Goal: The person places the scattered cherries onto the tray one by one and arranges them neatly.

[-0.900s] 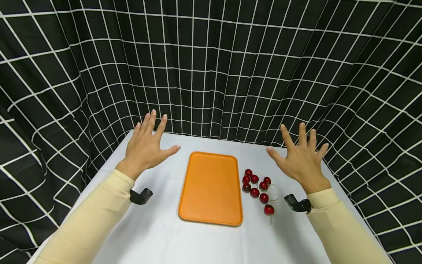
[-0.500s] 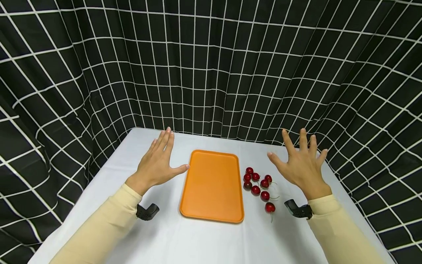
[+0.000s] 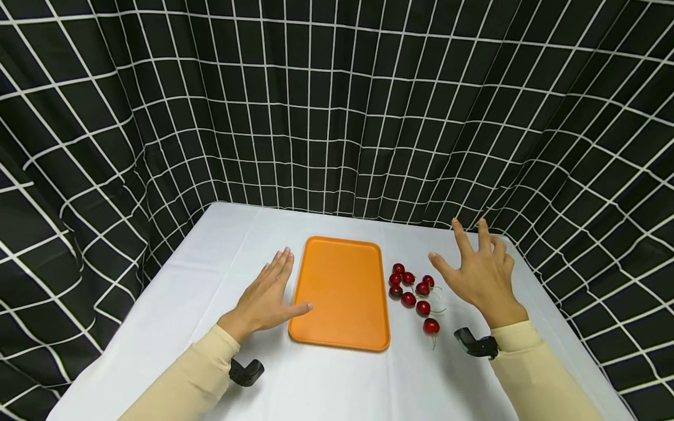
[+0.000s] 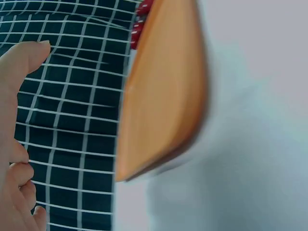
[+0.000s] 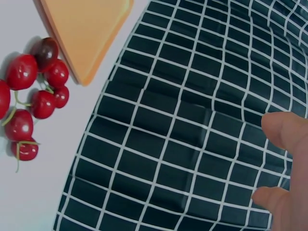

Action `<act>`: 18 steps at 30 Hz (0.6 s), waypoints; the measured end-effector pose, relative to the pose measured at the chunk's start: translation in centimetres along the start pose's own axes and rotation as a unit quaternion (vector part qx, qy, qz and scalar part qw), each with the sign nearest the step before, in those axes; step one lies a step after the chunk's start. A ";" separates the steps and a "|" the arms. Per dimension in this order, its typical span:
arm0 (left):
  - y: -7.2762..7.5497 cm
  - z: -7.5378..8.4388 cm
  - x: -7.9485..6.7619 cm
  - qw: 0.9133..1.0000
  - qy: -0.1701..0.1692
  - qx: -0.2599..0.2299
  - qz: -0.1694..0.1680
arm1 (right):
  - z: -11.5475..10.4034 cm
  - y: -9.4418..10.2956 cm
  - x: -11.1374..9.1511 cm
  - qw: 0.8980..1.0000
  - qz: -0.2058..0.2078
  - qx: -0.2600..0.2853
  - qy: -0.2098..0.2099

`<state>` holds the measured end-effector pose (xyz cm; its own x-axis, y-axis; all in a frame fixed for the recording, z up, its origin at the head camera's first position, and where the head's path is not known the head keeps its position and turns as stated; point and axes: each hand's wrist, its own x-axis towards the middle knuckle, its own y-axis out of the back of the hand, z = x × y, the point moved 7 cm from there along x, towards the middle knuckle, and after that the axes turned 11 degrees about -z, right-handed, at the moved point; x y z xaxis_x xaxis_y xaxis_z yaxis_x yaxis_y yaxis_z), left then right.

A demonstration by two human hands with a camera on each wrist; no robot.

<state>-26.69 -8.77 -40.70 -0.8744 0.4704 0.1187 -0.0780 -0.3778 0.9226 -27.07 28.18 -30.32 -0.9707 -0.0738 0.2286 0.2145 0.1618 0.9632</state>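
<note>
An orange rectangular tray (image 3: 341, 292) lies on the white table. My left hand (image 3: 267, 297) is at the tray's left edge, fingers straight and together, the thumb out over the tray's near left part in the head view. It grips nothing. To the right of the tray lie several dark red cherries (image 3: 423, 308), some with green stems. My right hand (image 3: 481, 275) hovers to the right of the cherries, fingers spread and slightly bent, with nothing in it. In the right wrist view the cherries (image 5: 19, 125) sit beside a tray corner (image 5: 86, 72), away from the fingers.
A white cloth (image 3: 337, 386) covers the table. Black curtains with a white grid (image 3: 337, 105) stand along the back and both sides. Each wrist wears a black camera mount, the left one (image 3: 246, 373) and the right one (image 3: 476, 344).
My left hand has come down and to the right, from beyond the tray's left side to its left edge, its fingers closing together. My right hand has lowered slightly, fingers bending a little.
</note>
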 end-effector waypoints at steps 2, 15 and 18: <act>-1.2 -0.1 -0.2 1.000 -0.001 -0.009 -0.013 | 0.1 -0.3 -0.1 1.000 -0.001 0.001 -0.001; -7.0 -1.6 -1.4 0.990 0.022 -0.073 -0.119 | 1.3 -2.0 -0.8 1.000 -0.007 0.019 0.002; -7.5 -1.9 -1.5 0.988 0.031 -0.072 -0.133 | 1.6 -2.3 -1.0 1.000 -0.011 0.026 0.002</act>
<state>-25.70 -8.10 -48.49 -0.8411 0.5202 -0.1481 -0.3727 -0.3591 0.8556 -26.80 29.43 -32.98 -0.9747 -0.0815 0.2079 0.1870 0.2109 0.9594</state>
